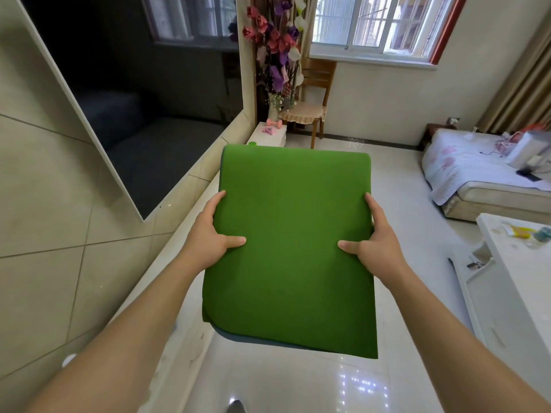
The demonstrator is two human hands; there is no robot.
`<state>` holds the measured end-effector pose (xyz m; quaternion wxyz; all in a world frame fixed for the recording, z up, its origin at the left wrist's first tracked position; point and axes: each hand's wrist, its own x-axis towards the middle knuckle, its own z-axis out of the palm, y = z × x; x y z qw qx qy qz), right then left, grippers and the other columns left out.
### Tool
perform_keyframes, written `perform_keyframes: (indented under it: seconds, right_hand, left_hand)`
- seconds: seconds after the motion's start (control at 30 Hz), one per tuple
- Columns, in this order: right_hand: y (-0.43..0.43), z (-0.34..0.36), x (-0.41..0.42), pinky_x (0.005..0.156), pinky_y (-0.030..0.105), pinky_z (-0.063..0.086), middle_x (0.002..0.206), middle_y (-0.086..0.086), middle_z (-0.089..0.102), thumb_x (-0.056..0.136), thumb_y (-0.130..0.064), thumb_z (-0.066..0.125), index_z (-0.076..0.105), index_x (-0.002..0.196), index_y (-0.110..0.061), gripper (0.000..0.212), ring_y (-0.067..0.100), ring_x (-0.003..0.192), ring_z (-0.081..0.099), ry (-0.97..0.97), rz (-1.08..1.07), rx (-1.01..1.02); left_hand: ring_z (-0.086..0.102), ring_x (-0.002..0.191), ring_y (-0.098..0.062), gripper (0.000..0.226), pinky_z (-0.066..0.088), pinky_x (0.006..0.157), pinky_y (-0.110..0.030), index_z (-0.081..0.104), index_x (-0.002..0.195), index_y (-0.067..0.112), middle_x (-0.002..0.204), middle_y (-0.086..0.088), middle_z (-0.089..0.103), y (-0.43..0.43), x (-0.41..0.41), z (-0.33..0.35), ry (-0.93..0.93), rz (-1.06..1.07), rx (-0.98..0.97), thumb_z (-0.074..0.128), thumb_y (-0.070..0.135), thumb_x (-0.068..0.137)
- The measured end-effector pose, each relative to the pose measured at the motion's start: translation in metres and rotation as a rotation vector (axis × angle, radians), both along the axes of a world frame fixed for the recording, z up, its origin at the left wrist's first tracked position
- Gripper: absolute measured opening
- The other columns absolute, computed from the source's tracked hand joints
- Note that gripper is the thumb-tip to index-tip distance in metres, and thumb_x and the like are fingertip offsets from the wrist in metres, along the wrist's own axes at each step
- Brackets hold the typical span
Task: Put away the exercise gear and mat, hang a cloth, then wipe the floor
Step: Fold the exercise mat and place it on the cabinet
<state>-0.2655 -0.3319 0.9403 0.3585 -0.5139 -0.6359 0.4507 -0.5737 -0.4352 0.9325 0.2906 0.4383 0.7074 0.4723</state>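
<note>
I see the folded green mat (293, 242) held in the air above the tiled floor (396, 204), the left hand (208, 234) and right hand (371, 242) each clamping a side edge, thumbs on top. Its loose lower corner sags; I judge the layers could slip and unfold if either grip slackens.

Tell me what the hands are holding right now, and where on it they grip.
Both hold the folded green mat: the left hand grips its left edge, the right hand its right edge, thumbs on top.

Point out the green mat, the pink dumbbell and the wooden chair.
green mat (295, 234), head view, middle of its top face
pink dumbbell (274, 123), head view, its middle
wooden chair (317, 71), head view, its backrest
</note>
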Motion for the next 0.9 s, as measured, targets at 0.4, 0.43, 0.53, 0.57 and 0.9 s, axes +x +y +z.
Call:
perform_keyframes:
  seconds: [0.4,0.43,0.53,0.57,0.9]
  right_hand:
    - [0.106,-0.011,-0.09,0.098,0.045,0.052,0.138,-0.009,0.053,0.067,-0.003,0.084,0.025,0.138,-0.063,0.11,0.018,0.117,0.06,0.031,-0.055,0.017]
    - [0.116,-0.011,-0.094,0.098,0.045,0.052,0.138,-0.009,0.053,0.067,-0.003,0.084,0.026,0.138,-0.062,0.109,0.018,0.117,0.06,0.037,-0.065,0.014]
    - [0.147,-0.011,-0.102,0.097,0.044,0.053,0.138,-0.01,0.053,0.068,-0.003,0.084,0.026,0.137,-0.063,0.109,0.017,0.117,0.06,0.053,-0.084,0.004]
    - [0.159,-0.012,-0.104,0.096,0.044,0.053,0.137,-0.01,0.054,0.068,-0.002,0.083,0.026,0.137,-0.063,0.109,0.017,0.117,0.06,0.058,-0.09,0.0]
    - [0.319,-0.023,-0.101,0.095,0.047,0.053,0.137,-0.009,0.054,0.07,-0.004,0.083,0.026,0.137,-0.063,0.106,0.02,0.115,0.061,0.054,-0.083,-0.006]
  left_hand:
    - [0.055,0.121,-0.019,0.102,0.049,0.102,-0.049,0.031,0.138,0.062,0.14,0.008,0.051,0.127,-0.103,-0.011,0.001,-0.06,0.007,0.086,0.01,0.069]
    - [0.055,0.121,-0.02,0.102,0.049,0.102,-0.049,0.03,0.137,0.064,0.14,0.007,0.051,0.14,-0.109,-0.01,0.008,-0.065,0.003,0.086,0.011,0.069]
    - [0.052,0.123,-0.017,0.1,0.047,0.104,-0.046,0.031,0.14,0.059,0.141,0.006,0.049,0.179,-0.117,-0.009,0.01,-0.084,0.008,0.084,0.009,0.072]
    - [0.05,0.123,-0.016,0.099,0.046,0.105,-0.044,0.031,0.141,0.056,0.142,0.005,0.048,0.192,-0.118,-0.009,0.009,-0.09,0.005,0.083,0.008,0.073]
    - [0.053,0.123,-0.018,0.094,0.05,0.101,-0.047,0.034,0.138,0.059,0.139,0.007,0.049,0.35,-0.11,-0.02,-0.067,-0.071,-0.003,0.078,0.002,0.077]
